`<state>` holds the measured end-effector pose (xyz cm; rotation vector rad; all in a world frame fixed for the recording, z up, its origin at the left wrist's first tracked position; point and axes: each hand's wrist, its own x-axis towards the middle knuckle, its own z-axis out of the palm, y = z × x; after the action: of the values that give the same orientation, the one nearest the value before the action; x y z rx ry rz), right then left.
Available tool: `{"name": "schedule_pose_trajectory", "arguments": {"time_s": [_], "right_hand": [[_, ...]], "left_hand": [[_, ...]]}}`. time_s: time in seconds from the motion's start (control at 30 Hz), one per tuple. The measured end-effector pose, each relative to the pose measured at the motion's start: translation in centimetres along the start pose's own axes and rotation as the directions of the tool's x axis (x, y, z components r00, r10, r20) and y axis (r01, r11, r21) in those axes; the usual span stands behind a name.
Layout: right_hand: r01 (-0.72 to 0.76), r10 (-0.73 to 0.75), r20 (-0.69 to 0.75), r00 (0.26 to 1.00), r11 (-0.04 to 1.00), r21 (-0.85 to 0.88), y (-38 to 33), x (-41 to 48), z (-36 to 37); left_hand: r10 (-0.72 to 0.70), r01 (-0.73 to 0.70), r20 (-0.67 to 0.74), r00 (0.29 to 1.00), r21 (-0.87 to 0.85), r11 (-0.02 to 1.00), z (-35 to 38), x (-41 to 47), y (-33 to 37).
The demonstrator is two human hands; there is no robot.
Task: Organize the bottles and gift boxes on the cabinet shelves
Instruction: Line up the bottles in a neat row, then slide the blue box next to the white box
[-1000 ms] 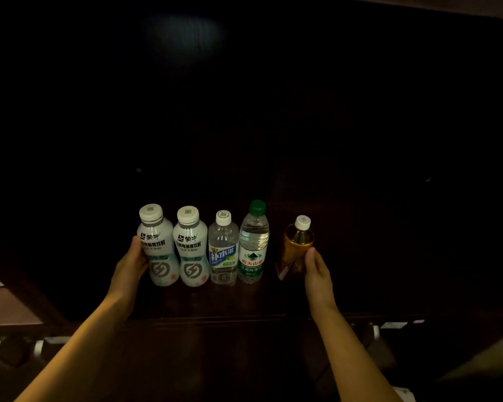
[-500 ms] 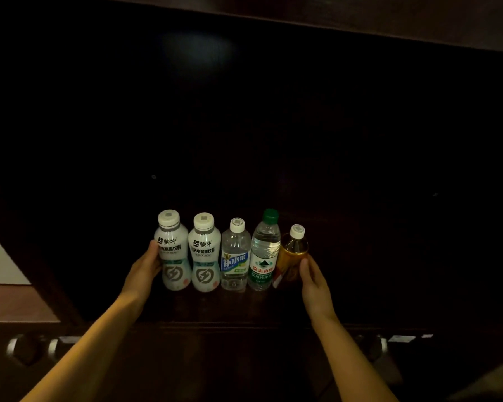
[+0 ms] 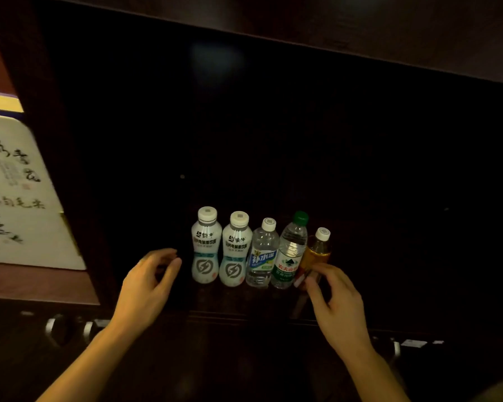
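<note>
Several bottles stand in a tight row on the dark cabinet shelf [image 3: 238,300]. From the left: two white drink bottles [image 3: 206,245] [image 3: 235,249], a clear bottle with a blue label [image 3: 261,253], a green-capped water bottle [image 3: 289,250] and a small amber tea bottle [image 3: 317,250]. My left hand [image 3: 148,285] hovers just left of the row, fingers loosely curled, holding nothing. My right hand [image 3: 337,303] is in front of the tea bottle, fingers relaxed, apart from it. A pale gift box with calligraphy [image 3: 18,198] stands in the compartment to the left.
A dark vertical divider [image 3: 70,169] separates the bottle compartment from the gift box. The shelf's underside [image 3: 389,30] runs across the top. Metal handles [image 3: 70,329] [image 3: 395,348] sit on the cabinet front below. The shelf right of the bottles is dark.
Both hands have let go of the row's end bottles and drawn back toward me. The view has shifted, bringing the gift box at the left into sight.
</note>
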<state>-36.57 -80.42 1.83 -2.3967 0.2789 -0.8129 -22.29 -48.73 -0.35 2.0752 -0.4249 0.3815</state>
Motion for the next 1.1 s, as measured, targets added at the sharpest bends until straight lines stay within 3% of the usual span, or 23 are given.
{"name": "schedule_pose_trajectory", "arguments": {"time_s": [0.2, 0.4, 0.5, 0.73, 1.1], "right_hand": [[0.173, -0.173, 0.032, 0.984, 0.985, 0.002, -4.8, -1.0, 1.1], [0.330, -0.347, 0.085, 0.934, 0.929, 0.168, -9.3, -0.9, 3.6], [0.405, -0.432, 0.077, 0.899, 0.884, 0.233, -12.1, -1.6, 5.4], [0.483, -0.538, 0.130, 0.833, 0.820, 0.307, -18.4, -3.9, 9.5], [0.591, -0.738, 0.230, 0.634, 0.655, 0.471, -32.4, -6.7, 19.0]], "left_hand": [[0.079, -0.075, -0.025, 0.997, 0.135, 0.988, -4.5, -3.3, 1.5], [0.109, -0.069, -0.104, 0.989, 0.332, 0.941, -10.6, -7.8, 3.1], [0.044, 0.015, -0.117, 0.992, 0.461, 0.887, -13.5, -10.1, 3.5], [-0.038, 0.166, -0.227, 0.973, 0.577, 0.800, -18.8, -14.7, 3.0], [-0.115, 0.372, -0.427, 0.897, 0.586, 0.720, -30.6, -17.9, -1.9]]}}
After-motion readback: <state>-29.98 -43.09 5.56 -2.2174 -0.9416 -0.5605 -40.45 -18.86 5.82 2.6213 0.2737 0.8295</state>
